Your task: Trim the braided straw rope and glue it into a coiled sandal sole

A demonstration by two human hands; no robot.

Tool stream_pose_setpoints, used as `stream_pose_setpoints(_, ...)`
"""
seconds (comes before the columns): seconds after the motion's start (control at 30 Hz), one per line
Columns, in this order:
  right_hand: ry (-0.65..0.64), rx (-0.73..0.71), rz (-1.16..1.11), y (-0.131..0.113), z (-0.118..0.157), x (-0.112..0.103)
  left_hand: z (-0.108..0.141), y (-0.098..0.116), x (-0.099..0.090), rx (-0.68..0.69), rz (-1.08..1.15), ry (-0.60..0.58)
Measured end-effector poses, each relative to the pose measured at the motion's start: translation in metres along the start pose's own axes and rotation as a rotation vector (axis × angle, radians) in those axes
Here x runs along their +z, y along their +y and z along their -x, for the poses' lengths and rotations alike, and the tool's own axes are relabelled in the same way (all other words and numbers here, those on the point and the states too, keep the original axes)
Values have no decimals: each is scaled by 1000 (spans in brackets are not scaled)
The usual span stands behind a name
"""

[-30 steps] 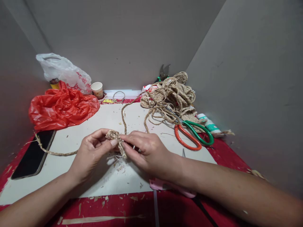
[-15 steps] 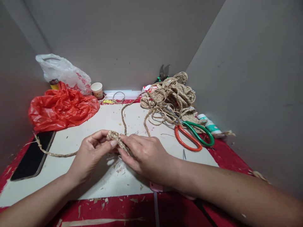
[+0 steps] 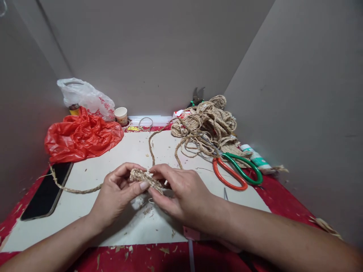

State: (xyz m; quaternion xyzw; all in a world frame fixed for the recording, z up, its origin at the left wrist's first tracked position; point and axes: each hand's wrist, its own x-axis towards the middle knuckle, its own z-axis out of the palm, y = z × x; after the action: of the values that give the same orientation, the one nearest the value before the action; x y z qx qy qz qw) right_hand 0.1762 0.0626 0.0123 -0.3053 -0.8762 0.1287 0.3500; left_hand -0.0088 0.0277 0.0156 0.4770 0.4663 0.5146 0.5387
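Observation:
Between my two hands is a small coiled piece of braided straw cord (image 3: 146,178), held above the white board (image 3: 133,151). My left hand (image 3: 120,189) pinches its left end, thumb in front and fingers behind. With thumb and fingers, my right hand (image 3: 181,192) grips the right end and partly hides it. One loose cord end (image 3: 79,190) runs left from my left hand over a black phone (image 3: 47,192). Two more strands of cord (image 3: 152,149) lead from behind my hands toward a tangled heap of braided cord (image 3: 210,121).
Scissors (image 3: 241,172) with red and green handles lie by the heap. Pruning shears (image 3: 198,96) stand behind it; a white-green roll (image 3: 256,156) is at right. At left are a red plastic bag (image 3: 85,138), a white bag (image 3: 87,96) and a paper cup (image 3: 121,115). Grey walls (image 3: 159,49) enclose the table.
The whole view has shifted, so things appear slightly lower and to the right. My right fingers have lifted and spread a little around the braided piece; my left hand keeps its pinch.

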Motion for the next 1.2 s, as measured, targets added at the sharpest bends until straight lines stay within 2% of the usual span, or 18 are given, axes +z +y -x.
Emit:
stream_pose_setpoints(0.1, 6, 40, -37, 1, 0, 0, 0, 1, -1, -21, 9, -21)
stream_pose_setpoints(0.23, 21, 16, -88, -1, 0, -1, -1, 5, -1, -34, -17, -71)
stream_pose_setpoints(0.4, 19, 25, -80, -4, 3, -4, 0, 10, -1, -37, -96, -46)
stream_pose_setpoints(0.63, 80, -92, -66, -2, 8, -3, 1, 10, 0, -17, -211, -59)
stream_pose_setpoints(0.9, 61, -103, -134, -5, 9, -3, 3, 9, -1, 48, -266, -75)
stream_pose_setpoints(1.0, 78, -101, -126, -4, 9, -2, 2, 9, 0, 41, -258, -75)
stream_pose_setpoints(1.2, 118, -105, -12, 0, 9, -1, 0, 7, 3, 16, -101, -66)
